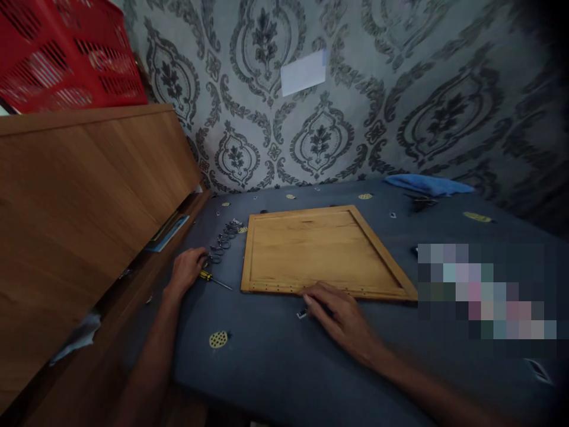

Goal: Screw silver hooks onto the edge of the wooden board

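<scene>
A wooden panel [302,246] with a raised frame lies flat on the dark cloth-covered surface. Small dark holes run along its near edge. My right hand [335,308] rests on that edge, fingers stretched loosely over it and thumb apart. To the panel's left, a line of several curved metal hooks [224,238] lies on the cloth. My left hand [186,271] is at the near end of this line, its fingers pinched together; what is between them is hidden. Just beside it lies a screwdriver [216,280] with a yellow and black handle.
A brown wooden cabinet [89,207] with a red plastic basket [71,59] on top borders the left side. Patterned wallpaper [267,118] covers the wall behind. At the back right lie a blue cloth [429,184] and a dark object [420,203]. A blurred-out patch covers the right.
</scene>
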